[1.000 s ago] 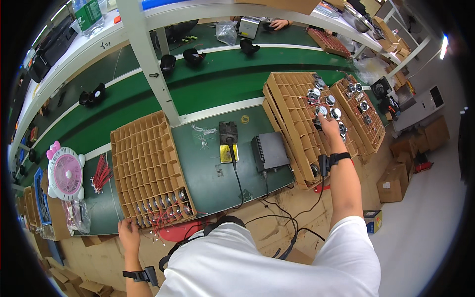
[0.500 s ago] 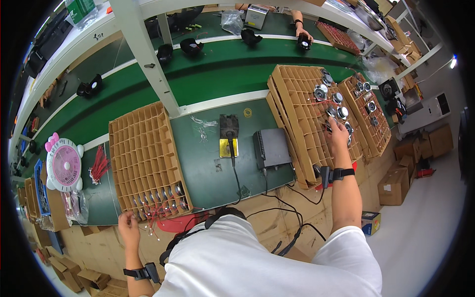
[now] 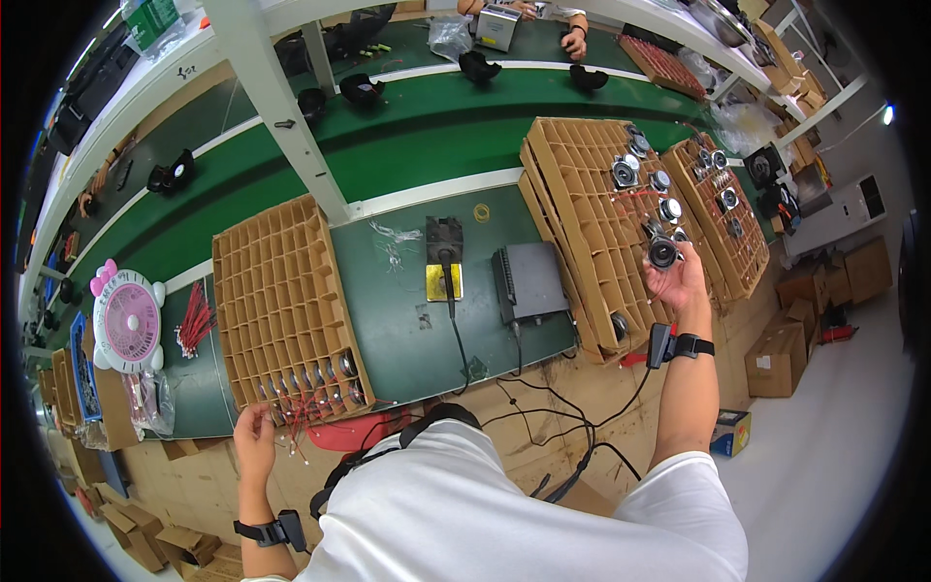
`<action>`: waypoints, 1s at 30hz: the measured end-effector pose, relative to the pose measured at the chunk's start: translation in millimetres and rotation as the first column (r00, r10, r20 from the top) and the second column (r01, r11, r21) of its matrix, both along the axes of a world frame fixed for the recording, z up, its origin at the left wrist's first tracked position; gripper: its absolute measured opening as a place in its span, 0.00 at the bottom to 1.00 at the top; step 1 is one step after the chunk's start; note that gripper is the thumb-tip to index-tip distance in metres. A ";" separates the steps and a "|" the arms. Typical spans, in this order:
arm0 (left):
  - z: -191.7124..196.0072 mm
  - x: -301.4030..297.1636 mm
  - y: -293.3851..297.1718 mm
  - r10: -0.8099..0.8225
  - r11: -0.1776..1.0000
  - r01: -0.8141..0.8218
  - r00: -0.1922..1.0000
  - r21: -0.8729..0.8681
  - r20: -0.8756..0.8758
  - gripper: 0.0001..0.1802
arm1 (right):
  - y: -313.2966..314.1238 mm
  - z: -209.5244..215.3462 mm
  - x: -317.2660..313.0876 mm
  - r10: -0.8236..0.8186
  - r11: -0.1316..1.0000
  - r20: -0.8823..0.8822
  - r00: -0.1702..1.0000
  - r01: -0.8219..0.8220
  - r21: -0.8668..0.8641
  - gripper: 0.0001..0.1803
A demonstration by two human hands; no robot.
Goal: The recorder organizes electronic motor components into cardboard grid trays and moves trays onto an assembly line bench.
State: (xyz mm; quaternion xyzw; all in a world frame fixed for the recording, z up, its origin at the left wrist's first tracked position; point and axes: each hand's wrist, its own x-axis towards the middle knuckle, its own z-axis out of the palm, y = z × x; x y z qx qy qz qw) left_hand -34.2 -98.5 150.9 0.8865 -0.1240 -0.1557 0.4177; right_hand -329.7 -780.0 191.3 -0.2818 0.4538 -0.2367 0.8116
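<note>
My right hand (image 3: 681, 283) grips a small round speaker (image 3: 662, 252) with a dark cone, above the stacked cardboard divider trays (image 3: 584, 209) on the right. Several more loose speakers (image 3: 626, 173) lie on that tray's right side, some with red wires. At the near left corner of the other divider tray (image 3: 276, 262), my left hand (image 3: 254, 427) is closed, its fingertips pinched together; what they hold, if anything, is too small to make out. Speakers with red and white wires (image 3: 315, 393) fill the near cells of this left tray, and its far cells are bare.
Between the trays stand a soldering iron stand (image 3: 445, 242) and a dark grey box (image 3: 531, 281) with cables. Left are red wires (image 3: 197, 322) and a pink-white fan (image 3: 130, 322). Beyond a white post (image 3: 291, 126), black housings (image 3: 479, 68) sit on a green conveyor (image 3: 417, 126); a co-worker's hand (image 3: 574, 44) is across it.
My right hand has lifted the speaker from among the others and turned its cone into view. The co-worker's hand has let go of a black housing and drawn back. The conveyor housings have shifted slightly left.
</note>
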 end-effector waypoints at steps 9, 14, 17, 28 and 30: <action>1.3 -1.7 -11.6 -0.042 0.999 0.039 0.994 -0.023 -0.105 0.08 | 16.1 -12.0 -8.1 -0.101 0.993 0.339 0.935 0.075 0.089 0.26; -1.0 0.4 -17.7 -0.082 0.996 0.076 0.983 -0.042 -0.163 0.10 | 20.4 -6.0 -15.6 -0.002 0.997 0.355 0.935 -0.023 0.068 0.28; -1.2 1.1 -21.0 -0.089 0.996 0.084 0.984 -0.037 -0.155 0.10 | 22.7 -10.1 -19.4 0.054 0.997 0.385 0.921 -0.074 0.038 0.31; 31.5 0.2 -49.6 -0.159 0.987 0.154 0.976 -0.043 -0.151 0.10 | 93.5 2.2 -24.7 0.260 0.952 0.198 0.945 -0.217 -0.215 0.42; 43.5 -2.6 -61.1 -0.158 0.988 0.156 0.978 -0.023 -0.136 0.10 | 111.4 5.6 -21.1 0.291 0.927 0.105 0.951 -0.254 -0.276 0.43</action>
